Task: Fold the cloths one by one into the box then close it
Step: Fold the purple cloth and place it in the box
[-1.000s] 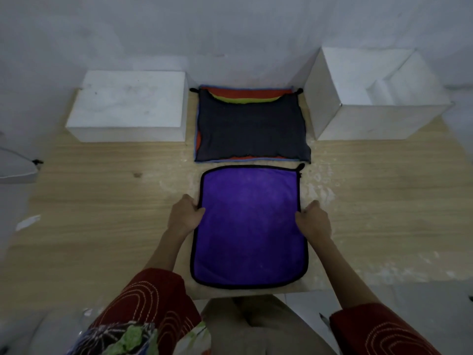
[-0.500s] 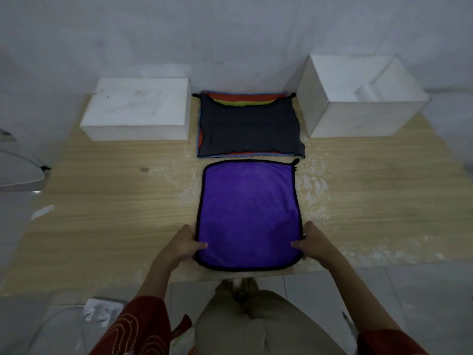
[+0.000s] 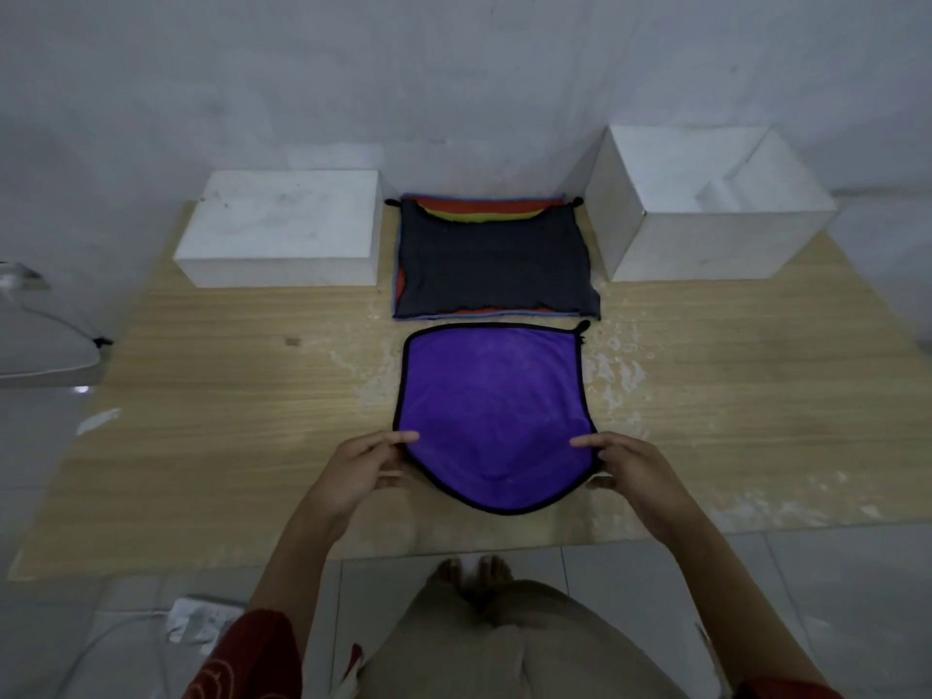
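Head view: the purple cloth [image 3: 491, 411] with black trim lies spread flat on the board [image 3: 227, 421], midway along its near edge, with its far edge just short of the stack [image 3: 494, 274] of waiting cloths. Its near edge is raised off the wood and sags in a curve between the 2 hands. The left hand [image 3: 360, 469] pinches the near left corner, thumb on top and fingers curled beneath. The right hand [image 3: 638, 471] holds the near right corner in the same way. A small hanging loop [image 3: 582, 326] sticks out at the far right corner of the cloth.

The stack sits at the middle of the board's far edge, with a dark grey cloth on top and orange, yellow-green and blue edges showing under it. The box [image 3: 706, 254] stands open at the far right corner, and nothing shows inside it from this angle. A white block [image 3: 282, 224] sits at the far left corner; it may be the lid, but I cannot tell.

This looks like the first fold of the first cloth, so the task is barely begun. The next move probably calls for carrying both near corners forward together and laying them on the far corners, with the trim lined up and the sagging middle kept from bunching.
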